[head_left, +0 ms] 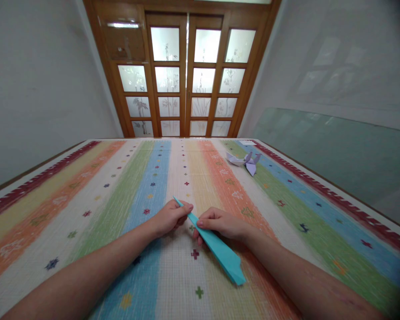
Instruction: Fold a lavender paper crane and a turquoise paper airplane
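Pinching a long, narrow folded strip of turquoise paper, both hands meet near the middle of the tabletop, which is covered by a striped cloth in red, yellow, orange, green, blue and white with small stars and crosses. The left hand is curled with its fingertips closed on the paper close to the far pointed tip, which pokes out just beyond the fingers. The right hand lies just beside it, fingers bent and pressing down on the paper a little nearer along its length. The two hands almost touch. From the right hand the strip runs toward the near right, widening to a blunt end that rests on the cloth between the two forearms.

Well apart, on the far right part of the cloth, lies a small pale lilac folded paper figure with pointed wings. Beyond the far edge stands a wooden door with frosted glass panes, plain walls on either side.
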A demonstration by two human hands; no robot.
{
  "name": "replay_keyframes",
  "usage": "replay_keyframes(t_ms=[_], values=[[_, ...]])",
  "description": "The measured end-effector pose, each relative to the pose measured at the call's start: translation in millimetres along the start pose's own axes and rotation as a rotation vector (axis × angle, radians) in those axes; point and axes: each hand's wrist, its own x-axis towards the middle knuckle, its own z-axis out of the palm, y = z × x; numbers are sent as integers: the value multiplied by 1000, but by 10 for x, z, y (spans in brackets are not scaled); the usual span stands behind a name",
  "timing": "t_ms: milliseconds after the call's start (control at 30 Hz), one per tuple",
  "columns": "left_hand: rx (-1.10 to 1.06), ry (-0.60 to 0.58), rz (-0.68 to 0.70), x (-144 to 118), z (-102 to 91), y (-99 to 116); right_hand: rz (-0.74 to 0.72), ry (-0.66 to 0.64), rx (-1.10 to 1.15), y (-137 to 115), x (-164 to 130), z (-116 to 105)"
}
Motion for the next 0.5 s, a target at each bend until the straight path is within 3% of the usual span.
replay_keyframes(t_ms=[233,500], values=[[-197,196,15,108,-375,96,-57,98,-37,26,2,-106],[-390,340,-25,190,-586,68,-101,159,255,144,26,-221]])
